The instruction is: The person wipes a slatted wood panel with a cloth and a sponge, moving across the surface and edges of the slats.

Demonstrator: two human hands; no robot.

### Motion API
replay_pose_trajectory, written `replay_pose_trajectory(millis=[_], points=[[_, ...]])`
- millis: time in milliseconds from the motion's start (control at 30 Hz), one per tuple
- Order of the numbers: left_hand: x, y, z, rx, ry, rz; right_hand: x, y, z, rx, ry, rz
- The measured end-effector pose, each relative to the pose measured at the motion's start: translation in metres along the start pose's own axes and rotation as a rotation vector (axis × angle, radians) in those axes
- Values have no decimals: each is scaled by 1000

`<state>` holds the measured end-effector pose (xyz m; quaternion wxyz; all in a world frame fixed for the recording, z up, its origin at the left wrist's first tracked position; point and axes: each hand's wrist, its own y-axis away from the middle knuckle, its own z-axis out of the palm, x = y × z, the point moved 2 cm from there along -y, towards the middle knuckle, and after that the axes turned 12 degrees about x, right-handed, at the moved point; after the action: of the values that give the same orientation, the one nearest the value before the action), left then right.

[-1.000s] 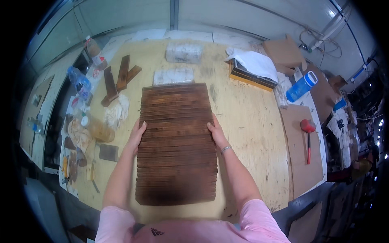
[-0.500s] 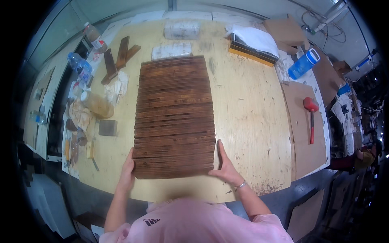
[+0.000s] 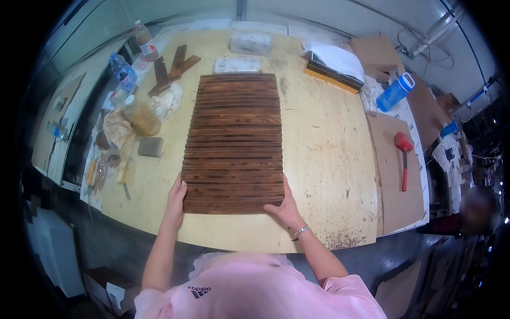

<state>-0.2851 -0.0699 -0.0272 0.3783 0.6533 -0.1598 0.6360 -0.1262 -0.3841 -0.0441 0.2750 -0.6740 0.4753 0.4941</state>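
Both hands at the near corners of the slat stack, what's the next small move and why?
Probably a light inward squeeze to square the near rows. The left hand lies flat against the near left edge of the dark wooden slats, the right hand against the near right corner. The slat ends along the sides look slightly stepped, and the nearest slat sits close to the workbench edge.

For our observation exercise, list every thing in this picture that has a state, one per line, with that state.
Slat panel: flat on the bench, slats side by side.
Left hand: open, on the panel's near left edge.
Right hand: open, on the panel's near right corner.
Blue bottle: lying down, capped.
Mallet: lying on cardboard.
Clear bottle: upright, capped.
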Motion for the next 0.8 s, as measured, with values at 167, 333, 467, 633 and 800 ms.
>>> replay_pose_trajectory(millis=[167,333,467,633,800], points=[[-5,-4,-6,-25,4,26,-7,-1,7,145,-505,150],[-21,-17,-24,-35,-94,92,-21,-35,1,365,-466,265],[-37,-24,-23,-8,-290,247,11,-65,-16,389,-358,304],[-37,-20,-30,54,-436,201,15,-73,-17,372,-326,350],[-17,-12,-24,53,-589,329,30,-74,-32,343,-260,310]])
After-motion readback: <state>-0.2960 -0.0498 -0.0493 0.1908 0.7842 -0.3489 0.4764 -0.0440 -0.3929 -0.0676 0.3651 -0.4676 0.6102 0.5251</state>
